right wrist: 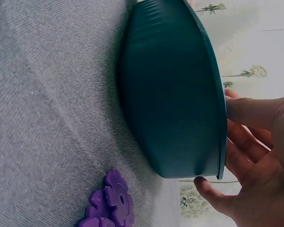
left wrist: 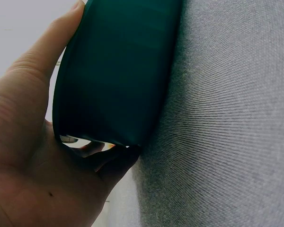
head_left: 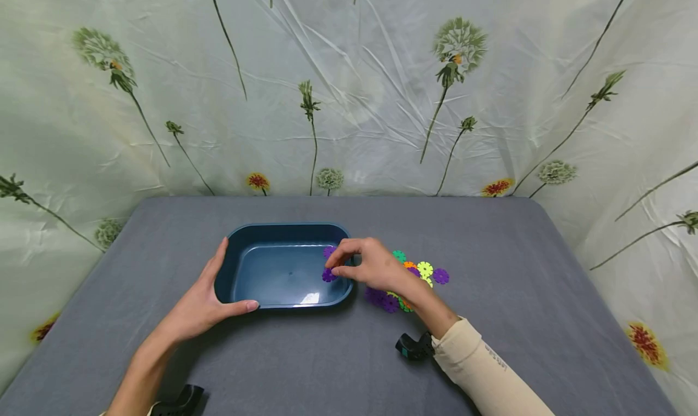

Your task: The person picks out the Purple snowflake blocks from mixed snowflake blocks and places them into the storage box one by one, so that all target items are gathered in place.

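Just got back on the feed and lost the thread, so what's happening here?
A person's left hand holds the left end of a blue tray. The right hand, over its right end, seems to pinch a purple flower-shaped piece; another purple piece shows just beyond. More colourful pieces lie on the grey table, right of the tray.

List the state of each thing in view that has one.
Blue tray: upright, open-topped, on the table.
Left hand: gripping the tray's left end.
Right hand: pinching a purple disc over the tray.
Second purple disc: inside the tray.
Loose discs: some overlapping, right of the tray.
Floral curtain: hanging, creased.
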